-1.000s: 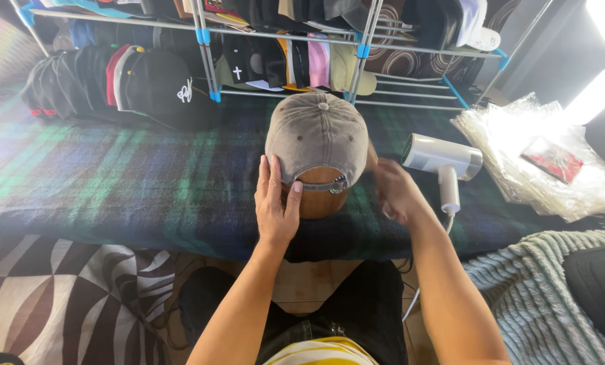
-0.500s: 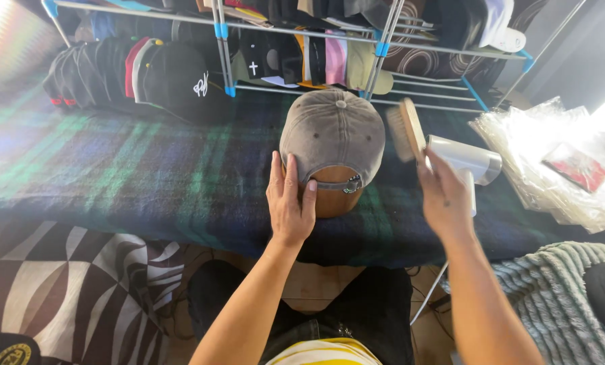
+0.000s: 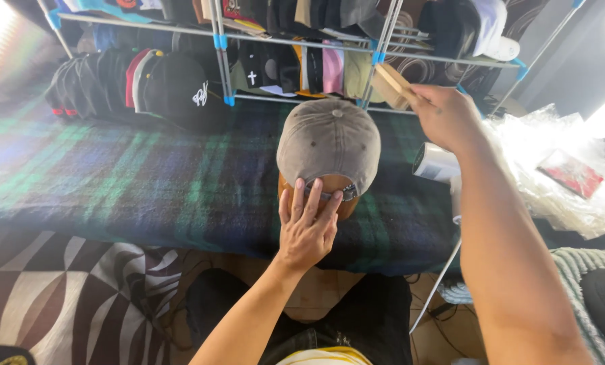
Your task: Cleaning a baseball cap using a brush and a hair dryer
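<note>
A washed grey-brown cap (image 3: 329,138) sits on a round wooden form (image 3: 329,184) on the plaid-covered table (image 3: 147,176). My left hand (image 3: 309,223) rests flat against the cap's back strap and the front of the wooden form. My right hand (image 3: 445,116) is raised to the right of and behind the cap, gripping a wooden brush (image 3: 391,84) whose head points toward the rack.
A metal rack (image 3: 220,54) packed with caps stands at the table's far edge. A white hand-held steamer (image 3: 439,165) lies right of the cap, its cord hanging off the edge. Clear plastic bags (image 3: 559,169) pile at right; a grey blanket (image 3: 579,297) lies below them.
My right hand picked up the brush and lifted it up and back, past the cap toward the rack. My left hand slid from the cap's left side to its back strap.
</note>
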